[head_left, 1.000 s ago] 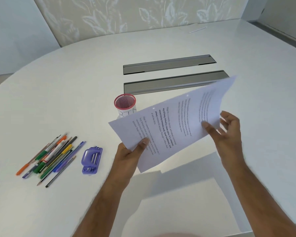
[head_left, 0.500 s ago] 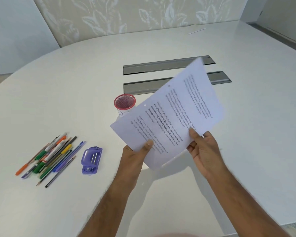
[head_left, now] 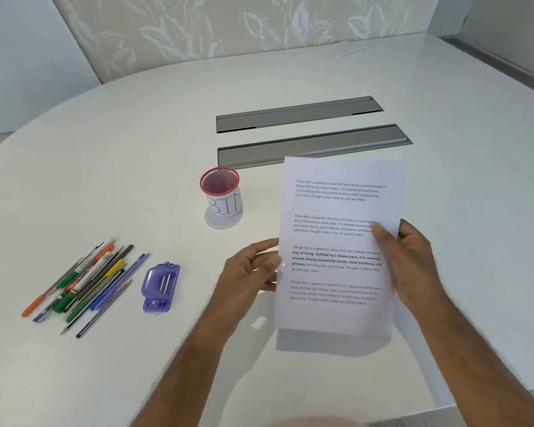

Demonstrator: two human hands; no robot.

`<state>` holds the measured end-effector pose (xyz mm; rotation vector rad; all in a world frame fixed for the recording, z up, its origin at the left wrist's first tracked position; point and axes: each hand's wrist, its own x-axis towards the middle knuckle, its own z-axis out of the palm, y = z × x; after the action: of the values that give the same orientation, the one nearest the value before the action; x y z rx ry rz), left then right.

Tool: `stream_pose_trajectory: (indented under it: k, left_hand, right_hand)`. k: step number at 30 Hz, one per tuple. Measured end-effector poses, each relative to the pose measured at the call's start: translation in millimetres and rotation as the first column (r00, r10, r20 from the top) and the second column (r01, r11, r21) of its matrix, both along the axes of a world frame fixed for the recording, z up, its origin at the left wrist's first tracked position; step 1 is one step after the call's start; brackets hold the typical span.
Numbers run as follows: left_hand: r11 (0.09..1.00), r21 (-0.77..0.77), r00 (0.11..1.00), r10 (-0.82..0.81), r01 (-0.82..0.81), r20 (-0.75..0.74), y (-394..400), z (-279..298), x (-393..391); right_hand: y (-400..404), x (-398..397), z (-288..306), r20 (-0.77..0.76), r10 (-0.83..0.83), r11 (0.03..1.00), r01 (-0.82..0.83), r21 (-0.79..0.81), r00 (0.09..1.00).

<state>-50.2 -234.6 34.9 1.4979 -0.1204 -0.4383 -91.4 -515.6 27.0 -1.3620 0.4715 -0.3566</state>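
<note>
A printed sheet of paper [head_left: 336,241] is held in portrait position just above the white table [head_left: 105,180], its shadow below it. My right hand [head_left: 404,260] pinches its right edge, thumb on the printed face. My left hand [head_left: 250,272] sits at the sheet's left edge with relaxed, loosely curled fingers. Its fingertips meet the edge and its thumb lies off the page.
A red-rimmed mesh cup [head_left: 221,192] labelled BIN stands left of the sheet. Further left lie a purple hole punch [head_left: 159,286] and a pile of several pens and pencils [head_left: 87,285]. Two grey slots [head_left: 299,114] run across the table behind. The table's near edge curves at bottom right.
The sheet has turned from a tilted landscape position to upright portrait and come lower. My right hand moved from the bottom edge to the right edge. My left hand gave up its corner grip.
</note>
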Motion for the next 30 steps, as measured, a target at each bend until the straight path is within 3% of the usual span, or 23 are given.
stream_pose_trajectory:
  k: [10, 20, 30]
  left_hand:
    - [0.991, 0.133, 0.999, -0.030, 0.034, -0.035, -48, -25, 1]
    - [0.962, 0.241, 0.992, -0.116, 0.125, -0.055, -80, -44, -2]
    - [0.841, 0.525, 0.945, -0.265, 0.129, 0.192, -80, -57, -4]
  right_hand:
    - [-44, -11, -25, -0.222, 0.010, 0.967, -0.066, -0.246, 0.975]
    - [-74, -11, -38, -0.349, -0.009, 0.828, -0.188, -0.528, 0.937]
    - [-79, -12, -48, -0.512, -0.117, 0.590, -0.355, -0.725, 0.851]
